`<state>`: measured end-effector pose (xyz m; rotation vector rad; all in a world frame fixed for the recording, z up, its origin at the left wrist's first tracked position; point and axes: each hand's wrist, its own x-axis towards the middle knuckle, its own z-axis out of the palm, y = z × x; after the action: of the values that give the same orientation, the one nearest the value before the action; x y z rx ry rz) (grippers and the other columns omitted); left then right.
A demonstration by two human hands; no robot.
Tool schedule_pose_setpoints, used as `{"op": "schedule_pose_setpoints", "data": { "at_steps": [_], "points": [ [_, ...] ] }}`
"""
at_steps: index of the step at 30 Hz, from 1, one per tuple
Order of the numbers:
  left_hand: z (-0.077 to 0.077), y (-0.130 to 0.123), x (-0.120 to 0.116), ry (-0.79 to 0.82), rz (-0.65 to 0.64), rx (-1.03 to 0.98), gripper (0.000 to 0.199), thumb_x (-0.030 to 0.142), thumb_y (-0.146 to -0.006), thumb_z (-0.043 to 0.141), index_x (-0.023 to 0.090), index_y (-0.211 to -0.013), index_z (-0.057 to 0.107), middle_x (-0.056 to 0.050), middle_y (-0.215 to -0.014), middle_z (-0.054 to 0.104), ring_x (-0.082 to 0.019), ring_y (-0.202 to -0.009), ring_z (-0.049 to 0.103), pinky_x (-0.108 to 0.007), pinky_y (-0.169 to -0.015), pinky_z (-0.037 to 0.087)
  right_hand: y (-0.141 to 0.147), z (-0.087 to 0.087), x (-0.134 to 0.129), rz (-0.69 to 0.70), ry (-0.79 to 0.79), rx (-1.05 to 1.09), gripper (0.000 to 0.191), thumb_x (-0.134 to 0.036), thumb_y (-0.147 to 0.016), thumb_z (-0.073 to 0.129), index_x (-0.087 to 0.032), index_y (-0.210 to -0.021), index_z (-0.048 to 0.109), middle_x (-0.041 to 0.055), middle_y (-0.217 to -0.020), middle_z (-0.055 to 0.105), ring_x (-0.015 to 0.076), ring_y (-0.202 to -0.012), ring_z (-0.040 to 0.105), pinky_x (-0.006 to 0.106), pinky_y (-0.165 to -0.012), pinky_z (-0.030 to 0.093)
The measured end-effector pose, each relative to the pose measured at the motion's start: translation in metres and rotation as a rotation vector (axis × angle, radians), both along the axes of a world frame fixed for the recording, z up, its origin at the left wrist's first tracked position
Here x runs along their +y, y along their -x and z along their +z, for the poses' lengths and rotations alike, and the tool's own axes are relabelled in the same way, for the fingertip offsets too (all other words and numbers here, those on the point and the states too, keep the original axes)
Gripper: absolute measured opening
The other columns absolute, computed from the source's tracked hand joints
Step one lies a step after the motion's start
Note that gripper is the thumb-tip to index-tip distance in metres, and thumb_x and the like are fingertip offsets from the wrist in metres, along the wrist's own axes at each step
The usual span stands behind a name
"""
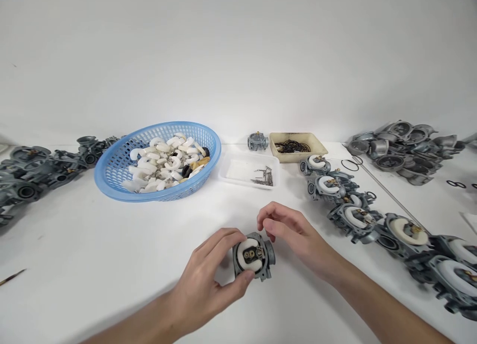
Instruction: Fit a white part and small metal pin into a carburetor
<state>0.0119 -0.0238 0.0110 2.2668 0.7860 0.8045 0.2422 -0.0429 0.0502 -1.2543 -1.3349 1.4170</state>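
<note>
In the head view, a grey metal carburetor body (267, 272) lies on the white table with its open side up. A white C-shaped float (243, 257) sits inside it, around brass parts. My left hand (208, 269) grips it from the left, fingers at the far rim and thumb on the float's near end. Just beyond its upper right edge is my right hand (288, 229), with thumb and fingers curled together; anything between the fingertips is hidden. Behind stands a clear plastic tray (238, 169) with small metal pins (265, 177).
A blue basket (156, 197) holds many floats. Near the wall are a lone carburetor (257, 141) and a cream box (316, 144) of black rings. Carburetors with floats (359, 217) line the right; metal bowls (406, 145) pile behind. More carburetor bodies (37, 172) lie left, a thin brush (13, 277) nearer.
</note>
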Motion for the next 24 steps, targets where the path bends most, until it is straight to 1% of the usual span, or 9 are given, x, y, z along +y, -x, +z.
{"op": "schedule_pose_setpoints", "data": {
  "at_steps": [2, 4, 7, 10, 13, 18, 21, 24],
  "points": [
    [0.0004, 0.0001, 0.0004, -0.008, 0.001, 0.001, 0.037, 0.022, -0.092, 0.066, 0.026, -0.127, 0.052, -0.006, -0.118, 0.065, -0.019, -0.103, 0.066, -0.027, -0.087, 0.055, -0.0015, 0.0003, -0.0008, -0.018, -0.032, 0.019, 0.027, -0.049, -0.098, 0.060, -0.023, -0.098, 0.061, 0.0011, -0.090, 0.059, 0.0161, -0.077, 0.047, 0.032, -0.075, 0.037],
    [0.0006, 0.0003, 0.0005, -0.008, 0.002, 0.005, 0.038, 0.022, -0.092, 0.066, 0.026, -0.127, 0.052, -0.006, -0.119, 0.065, -0.019, -0.103, 0.066, -0.028, -0.087, 0.055, -0.0034, 0.0000, -0.0015, -0.016, -0.049, 0.038, 0.027, -0.050, -0.098, 0.059, -0.023, -0.102, 0.061, 0.0016, -0.091, 0.061, 0.0168, -0.080, 0.049, 0.033, -0.078, 0.038],
    [0.0009, 0.0002, 0.0003, 0.000, 0.001, 0.009, 0.038, 0.022, -0.092, 0.066, 0.027, -0.127, 0.051, -0.006, -0.119, 0.065, -0.019, -0.102, 0.066, -0.028, -0.086, 0.055, -0.0053, -0.0011, -0.0023, -0.011, -0.056, 0.044, 0.028, -0.051, -0.098, 0.060, -0.024, -0.103, 0.064, 0.0022, -0.093, 0.062, 0.0178, -0.084, 0.050, 0.033, -0.081, 0.040],
    [0.0012, -0.0001, -0.0001, 0.004, 0.002, 0.001, 0.037, 0.022, -0.092, 0.066, 0.027, -0.126, 0.052, -0.006, -0.118, 0.065, -0.019, -0.102, 0.066, -0.028, -0.086, 0.055, -0.0057, -0.0021, -0.0026, -0.007, -0.062, 0.053, 0.029, -0.052, -0.098, 0.061, -0.024, -0.103, 0.065, 0.0027, -0.094, 0.063, 0.0191, -0.089, 0.053, 0.034, -0.084, 0.040],
    [0.0011, -0.0005, -0.0002, 0.005, 0.006, -0.002, 0.036, 0.023, -0.093, 0.065, 0.027, -0.126, 0.052, -0.005, -0.117, 0.065, -0.019, -0.102, 0.066, -0.028, -0.086, 0.055, -0.0054, -0.0017, -0.0030, -0.011, -0.064, 0.053, 0.030, -0.053, -0.098, 0.060, -0.023, -0.101, 0.066, 0.0025, -0.091, 0.065, 0.0193, -0.087, 0.054, 0.034, -0.083, 0.040],
    [0.0013, -0.0012, 0.0005, -0.009, -0.001, -0.007, 0.036, 0.023, -0.093, 0.066, 0.027, -0.126, 0.052, -0.004, -0.116, 0.066, -0.018, -0.100, 0.066, -0.026, -0.086, 0.055, -0.0051, 0.0007, -0.0036, 0.011, -0.075, 0.031, 0.029, -0.050, -0.100, 0.058, -0.023, -0.098, 0.066, 0.0022, -0.089, 0.066, 0.0187, -0.086, 0.055, 0.034, -0.083, 0.041],
    [0.0017, -0.0011, 0.0008, -0.010, 0.000, -0.006, 0.036, 0.022, -0.093, 0.066, 0.027, -0.126, 0.052, -0.004, -0.116, 0.066, -0.017, -0.100, 0.066, -0.026, -0.087, 0.054, -0.0046, 0.0007, -0.0031, -0.009, -0.085, -0.006, 0.029, -0.050, -0.100, 0.058, -0.023, -0.097, 0.067, 0.0021, -0.092, 0.065, 0.0184, -0.086, 0.054, 0.033, -0.083, 0.040],
    [0.0020, -0.0009, 0.0009, -0.003, -0.005, -0.008, 0.036, 0.023, -0.093, 0.066, 0.027, -0.126, 0.051, -0.004, -0.116, 0.065, -0.017, -0.101, 0.066, -0.026, -0.086, 0.055, -0.0041, 0.0000, -0.0025, 0.003, -0.086, 0.008, 0.030, -0.050, -0.100, 0.057, -0.022, -0.095, 0.067, 0.0021, -0.089, 0.066, 0.0187, -0.086, 0.055, 0.033, -0.083, 0.041]
  ]
}}
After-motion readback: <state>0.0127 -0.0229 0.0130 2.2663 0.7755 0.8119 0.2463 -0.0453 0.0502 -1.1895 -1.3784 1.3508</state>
